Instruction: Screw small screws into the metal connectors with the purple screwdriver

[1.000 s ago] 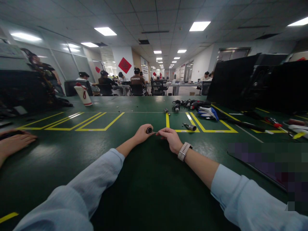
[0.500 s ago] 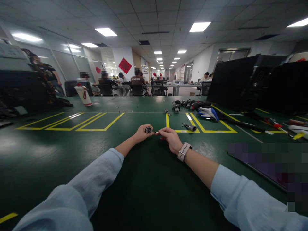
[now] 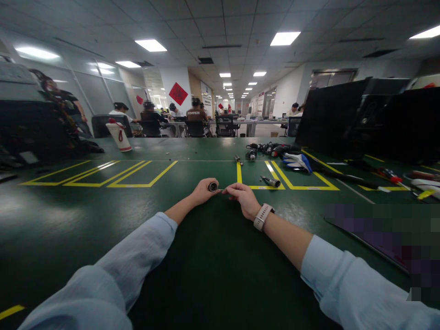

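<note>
Above the green table, my left hand (image 3: pixel 202 192) is closed around a short dark metal cylinder (image 3: pixel 212 187), its round, ring-like end turned toward me. My right hand (image 3: pixel 244 198), with a pale watch strap on the wrist, pinches a thin metal rod (image 3: pixel 222 190). The rod's tip reaches the side of the cylinder beside my left fingers; the exact contact is too small to make out. A metal cylindrical part with a thin pointed end (image 3: pixel 271 182) lies on the table to the right of my hands. Farther back rests a smaller metal piece (image 3: pixel 238 160).
Yellow tape lines (image 3: pixel 129 185) mark the table (image 3: pixel 206 275). Dark tools and parts (image 3: pixel 271 149) and a blue-white glove (image 3: pixel 297 162) lie at the back right, a red-handled screwdriver (image 3: pixel 390 174) farther right. A white cup (image 3: pixel 119 136) stands at the back left. Black cases flank both sides.
Both hands stay in nearly the same place. The cylinder's round end has shifted very slightly to the right and down.
</note>
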Action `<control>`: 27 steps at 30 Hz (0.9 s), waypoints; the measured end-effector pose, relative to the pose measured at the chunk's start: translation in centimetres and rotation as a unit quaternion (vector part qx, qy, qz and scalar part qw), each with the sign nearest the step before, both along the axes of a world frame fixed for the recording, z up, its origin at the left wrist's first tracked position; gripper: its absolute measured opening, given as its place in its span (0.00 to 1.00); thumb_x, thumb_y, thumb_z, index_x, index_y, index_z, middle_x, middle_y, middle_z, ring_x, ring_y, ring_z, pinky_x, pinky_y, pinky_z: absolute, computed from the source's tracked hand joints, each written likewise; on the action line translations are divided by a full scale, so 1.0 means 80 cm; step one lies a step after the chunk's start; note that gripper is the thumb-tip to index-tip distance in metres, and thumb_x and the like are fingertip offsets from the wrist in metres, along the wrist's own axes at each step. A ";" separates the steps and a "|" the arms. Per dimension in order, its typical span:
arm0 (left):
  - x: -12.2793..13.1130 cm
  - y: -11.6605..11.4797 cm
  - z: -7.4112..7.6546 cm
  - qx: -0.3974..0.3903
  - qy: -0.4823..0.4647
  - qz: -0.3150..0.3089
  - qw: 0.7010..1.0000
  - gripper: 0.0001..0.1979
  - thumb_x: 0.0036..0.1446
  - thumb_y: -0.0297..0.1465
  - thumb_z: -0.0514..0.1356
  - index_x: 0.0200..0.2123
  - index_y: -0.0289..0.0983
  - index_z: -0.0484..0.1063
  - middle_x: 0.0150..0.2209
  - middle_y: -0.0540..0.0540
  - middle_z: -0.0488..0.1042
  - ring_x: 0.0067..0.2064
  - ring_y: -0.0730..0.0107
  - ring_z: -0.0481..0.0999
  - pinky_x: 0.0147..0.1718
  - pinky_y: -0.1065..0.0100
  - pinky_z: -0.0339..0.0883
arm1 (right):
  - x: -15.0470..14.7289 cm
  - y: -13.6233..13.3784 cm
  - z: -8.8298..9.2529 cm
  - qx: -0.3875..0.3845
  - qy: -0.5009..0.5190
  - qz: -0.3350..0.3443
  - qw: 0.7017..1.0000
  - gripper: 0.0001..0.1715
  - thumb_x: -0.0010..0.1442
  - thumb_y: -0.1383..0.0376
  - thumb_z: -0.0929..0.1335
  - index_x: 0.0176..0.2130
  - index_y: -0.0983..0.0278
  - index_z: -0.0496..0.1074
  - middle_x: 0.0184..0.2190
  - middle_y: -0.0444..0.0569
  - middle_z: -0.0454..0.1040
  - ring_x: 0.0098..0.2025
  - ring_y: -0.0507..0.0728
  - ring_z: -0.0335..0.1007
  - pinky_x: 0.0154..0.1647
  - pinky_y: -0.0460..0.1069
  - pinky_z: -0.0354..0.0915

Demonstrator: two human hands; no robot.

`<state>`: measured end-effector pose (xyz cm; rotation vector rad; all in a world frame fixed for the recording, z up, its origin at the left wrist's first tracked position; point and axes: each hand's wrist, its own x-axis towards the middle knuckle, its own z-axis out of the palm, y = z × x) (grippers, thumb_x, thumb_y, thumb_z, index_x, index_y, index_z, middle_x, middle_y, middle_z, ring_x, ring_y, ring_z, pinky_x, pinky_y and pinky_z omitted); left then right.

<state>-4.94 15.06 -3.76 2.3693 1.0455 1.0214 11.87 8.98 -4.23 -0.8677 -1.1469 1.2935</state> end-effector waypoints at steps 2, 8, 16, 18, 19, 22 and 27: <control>0.000 -0.001 0.001 -0.004 -0.005 -0.005 1.000 0.11 0.42 0.33 0.61 0.20 0.34 0.61 0.20 0.55 0.60 0.24 0.77 0.58 0.24 0.74 0.54 | 0.001 0.002 -0.001 -0.002 0.003 0.006 1.000 0.07 0.42 0.62 0.70 0.23 0.63 0.71 0.25 0.46 0.74 0.34 0.56 0.67 0.34 0.51 0.58; -0.001 -0.003 0.002 -0.027 -0.024 -0.030 0.999 0.12 0.43 0.35 0.61 0.22 0.34 0.61 0.21 0.54 0.61 0.24 0.78 0.59 0.23 0.74 0.56 | 0.003 0.003 -0.001 -0.004 0.008 0.013 1.000 0.08 0.42 0.61 0.71 0.23 0.63 0.71 0.26 0.46 0.74 0.35 0.57 0.67 0.34 0.51 0.58; -0.003 0.002 -0.003 -0.034 -0.025 -0.040 0.998 0.13 0.43 0.35 0.61 0.22 0.34 0.61 0.22 0.54 0.61 0.24 0.77 0.60 0.23 0.74 0.56 | 0.000 0.000 -0.001 0.002 0.000 0.001 1.000 0.07 0.43 0.61 0.70 0.24 0.62 0.71 0.26 0.46 0.74 0.35 0.57 0.66 0.35 0.51 0.58; -0.003 0.004 -0.005 -0.026 -0.021 -0.030 0.999 0.12 0.43 0.34 0.61 0.22 0.34 0.61 0.21 0.54 0.60 0.24 0.77 0.59 0.24 0.73 0.55 | -0.001 -0.002 0.000 0.001 -0.004 -0.005 1.000 0.06 0.43 0.62 0.70 0.23 0.63 0.71 0.26 0.46 0.74 0.35 0.57 0.66 0.35 0.51 0.58; -0.003 0.005 -0.005 -0.021 -0.018 -0.026 0.999 0.11 0.43 0.34 0.61 0.22 0.34 0.62 0.21 0.54 0.60 0.25 0.77 0.59 0.24 0.73 0.55 | -0.002 -0.003 0.001 -0.001 -0.004 -0.007 1.000 0.05 0.43 0.63 0.70 0.23 0.63 0.71 0.26 0.46 0.74 0.35 0.57 0.66 0.35 0.51 0.58; -0.002 0.003 -0.004 -0.014 -0.009 -0.021 1.000 0.10 0.42 0.32 0.61 0.21 0.34 0.62 0.22 0.54 0.60 0.25 0.76 0.59 0.25 0.73 0.54 | -0.001 -0.004 0.003 -0.008 -0.002 -0.007 1.000 0.05 0.42 0.64 0.70 0.22 0.63 0.71 0.25 0.46 0.74 0.34 0.57 0.66 0.35 0.51 0.58; -0.001 -0.001 -0.001 -0.021 -0.009 -0.027 0.999 0.11 0.43 0.34 0.61 0.22 0.34 0.62 0.21 0.54 0.60 0.24 0.77 0.58 0.24 0.74 0.54 | 0.002 0.000 0.003 -0.026 0.019 0.004 0.999 0.07 0.40 0.63 0.70 0.22 0.64 0.71 0.24 0.47 0.74 0.33 0.56 0.67 0.34 0.51 0.58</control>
